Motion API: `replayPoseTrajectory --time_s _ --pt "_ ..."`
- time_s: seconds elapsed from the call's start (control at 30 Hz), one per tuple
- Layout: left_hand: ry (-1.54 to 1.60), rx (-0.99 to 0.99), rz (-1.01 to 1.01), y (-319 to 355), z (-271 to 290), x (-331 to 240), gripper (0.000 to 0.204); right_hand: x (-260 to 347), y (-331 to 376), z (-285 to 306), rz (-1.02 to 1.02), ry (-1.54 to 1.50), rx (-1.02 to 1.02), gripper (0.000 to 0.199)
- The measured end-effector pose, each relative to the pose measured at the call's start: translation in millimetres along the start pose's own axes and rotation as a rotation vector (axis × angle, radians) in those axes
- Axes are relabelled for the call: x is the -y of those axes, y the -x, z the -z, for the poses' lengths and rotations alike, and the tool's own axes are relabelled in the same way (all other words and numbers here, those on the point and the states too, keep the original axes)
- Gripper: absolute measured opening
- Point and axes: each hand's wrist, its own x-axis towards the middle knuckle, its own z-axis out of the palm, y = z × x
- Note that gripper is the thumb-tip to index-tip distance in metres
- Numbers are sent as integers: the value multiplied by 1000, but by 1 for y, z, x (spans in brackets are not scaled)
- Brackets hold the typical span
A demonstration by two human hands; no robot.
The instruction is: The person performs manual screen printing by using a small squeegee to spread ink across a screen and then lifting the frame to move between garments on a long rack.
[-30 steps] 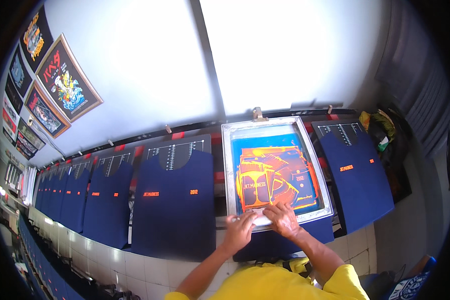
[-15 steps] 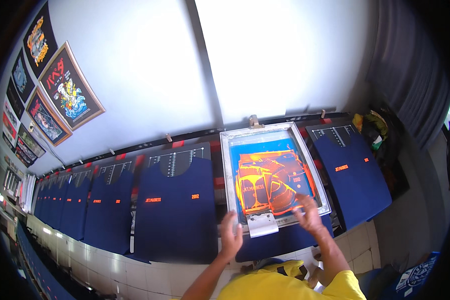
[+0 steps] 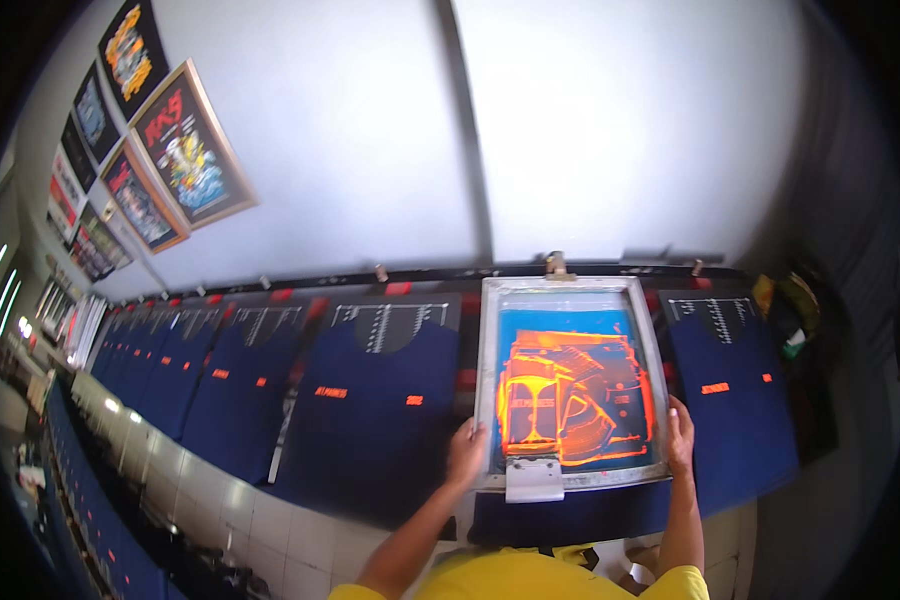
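A silver-rimmed screen-printing frame [image 3: 488, 350] lies before me, its blue mesh [image 3: 570, 315] smeared with bright orange ink. My left hand [image 3: 464, 455] grips the frame's left side near the lower corner. On the opposite side, my right hand [image 3: 680, 438] has its fingers along the outer edge, partly hidden behind the rim. A pale metal plate [image 3: 535, 482], probably a squeegee, rests across the near rim, left of centre. Beneath the frame, a navy shirt [image 3: 570, 518] shows at the near end.
Navy shirts with small orange prints lie on boards to the left [image 3: 370, 420] and right [image 3: 735, 430]. A metal clip [image 3: 556, 264] stands on the dark rail at the frame's far edge. Framed pictures [image 3: 195, 150] hang on the white wall; tiled floor [image 3: 300, 525] shows below.
Both hands have come to the frame's sides; the right one moved outward from over the near right corner. The whole view has shifted, so the scene sits lower and further right.
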Motion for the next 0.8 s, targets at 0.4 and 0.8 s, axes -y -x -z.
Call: replayPoseTrajectory --time_s 0.4,0.8 --pt "-245 -107 -18 27 19 -37 58 -3 11 32 -134 -546 205 75" --pt "-159 -151 -90 44 205 -50 41 82 95 -132 -87 -467 181 76"
